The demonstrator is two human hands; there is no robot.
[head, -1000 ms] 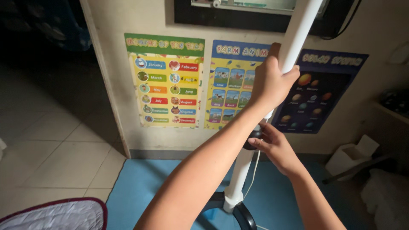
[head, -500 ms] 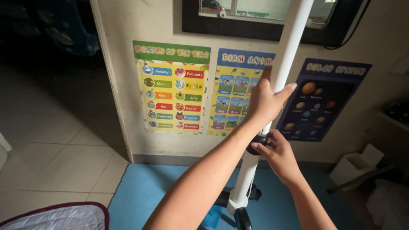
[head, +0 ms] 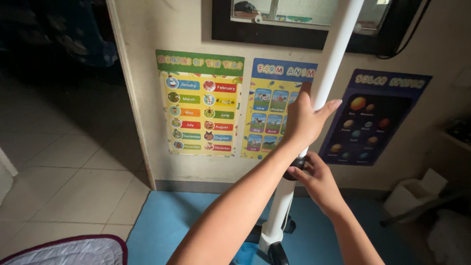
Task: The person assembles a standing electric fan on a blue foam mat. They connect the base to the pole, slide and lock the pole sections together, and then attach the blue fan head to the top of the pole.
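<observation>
Fingers (head: pixel 327 107) of the left hand (head: pixel 304 120) wrap around a white upright pole (head: pixel 329 68), thumb behind and fingertips curling past its right edge, while the right hand (head: pixel 316 179) just below closes its fingers on a black collar knob (head: pixel 296 163) where the pole's thinner upper tube meets the thicker lower one; the knob is largely hidden by both hands.

Nearest the camera, a quilted pad with a dark red border (head: pixel 68 250) is cut off at the bottom left corner. The pole's dark base (head: pixel 277 252) stands on a blue mat (head: pixel 176 221) and is mostly out of frame. Tiled floor (head: pixel 64 172) runs left into shadow. At the right, a white box (head: pixel 417 194) sits in dim light, its contents hard to make out. Behind, three posters hang on the wall: a yellow-and-green one (head: pixel 201 103), a blue-and-yellow one (head: pixel 272 108) partly covered by the arm, and a dark purple one (head: pixel 373 118). The pole's top runs out of view past a black-framed window (head: pixel 274 29).
</observation>
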